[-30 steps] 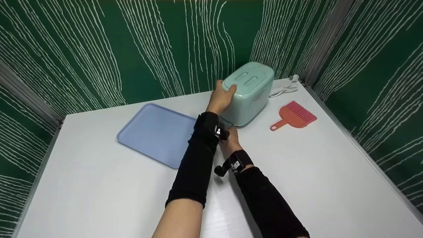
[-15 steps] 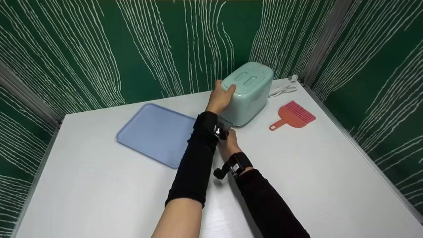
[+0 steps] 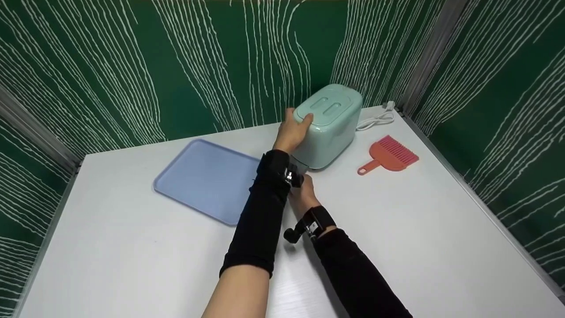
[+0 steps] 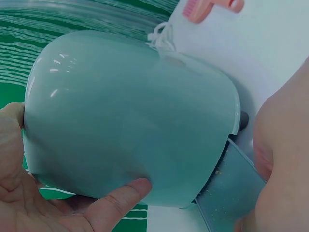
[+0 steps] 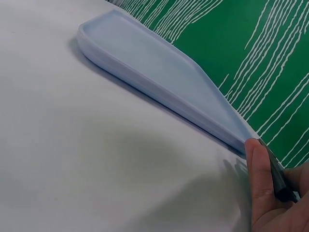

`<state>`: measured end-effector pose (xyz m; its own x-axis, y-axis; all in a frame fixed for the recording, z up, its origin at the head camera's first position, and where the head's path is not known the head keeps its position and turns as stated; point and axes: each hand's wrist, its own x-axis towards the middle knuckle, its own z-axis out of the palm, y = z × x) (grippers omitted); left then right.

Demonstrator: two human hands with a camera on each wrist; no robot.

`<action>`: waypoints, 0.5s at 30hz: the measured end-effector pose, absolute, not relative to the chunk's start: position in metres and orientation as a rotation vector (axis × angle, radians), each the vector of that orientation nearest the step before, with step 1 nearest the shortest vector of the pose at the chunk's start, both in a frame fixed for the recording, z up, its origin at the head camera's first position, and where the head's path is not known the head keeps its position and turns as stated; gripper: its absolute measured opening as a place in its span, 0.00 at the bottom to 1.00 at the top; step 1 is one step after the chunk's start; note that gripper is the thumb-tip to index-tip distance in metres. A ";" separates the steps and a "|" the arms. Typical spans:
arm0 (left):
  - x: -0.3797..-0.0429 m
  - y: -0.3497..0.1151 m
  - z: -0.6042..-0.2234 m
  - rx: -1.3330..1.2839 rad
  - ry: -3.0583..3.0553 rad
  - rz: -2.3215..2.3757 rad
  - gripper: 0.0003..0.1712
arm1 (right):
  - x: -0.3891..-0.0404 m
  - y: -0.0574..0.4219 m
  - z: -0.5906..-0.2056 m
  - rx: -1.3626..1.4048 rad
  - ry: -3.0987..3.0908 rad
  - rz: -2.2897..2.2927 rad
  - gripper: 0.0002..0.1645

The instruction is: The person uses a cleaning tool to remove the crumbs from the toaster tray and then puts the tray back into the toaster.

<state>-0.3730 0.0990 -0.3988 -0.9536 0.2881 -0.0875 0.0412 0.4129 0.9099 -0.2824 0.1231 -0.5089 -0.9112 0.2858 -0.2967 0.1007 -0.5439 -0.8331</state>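
Note:
A mint-green toaster (image 3: 331, 128) with a lid over its top stands at the back of the table. My left hand (image 3: 292, 132) grips its near end, thumb at the top edge; the left wrist view shows a finger lying along the toaster's shiny wall (image 4: 120, 111). Low on that end, a greyish crumb tray (image 4: 227, 183) sticks partly out, with small crumbs on it. My right hand (image 3: 304, 192) pinches the crumb tray's outer end; its dark edge (image 5: 277, 174) shows between fingers and thumb in the right wrist view. The left wrist partly hides the right fingers in the head view.
A blue serving tray (image 3: 203, 181) lies left of the toaster, partly behind my left forearm. To the right lie an orange dustpan with a pink brush (image 3: 388, 153) and a coiled white power cord (image 3: 377, 120). Green white-streaked walls close the back and sides.
My right hand has drawn slightly back toward me, away from the toaster, and more of the crumb tray shows. The left hand keeps its grip, and the view has shifted a little.

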 end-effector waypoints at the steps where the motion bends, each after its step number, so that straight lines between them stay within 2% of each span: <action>1: -0.373 0.099 -0.399 0.293 2.440 1.561 0.34 | -0.282 0.123 -0.509 -0.622 -1.445 2.594 0.25; 15: -0.371 0.097 -0.397 0.303 2.454 1.546 0.36 | -0.275 0.122 -0.508 -0.644 -1.464 2.601 0.30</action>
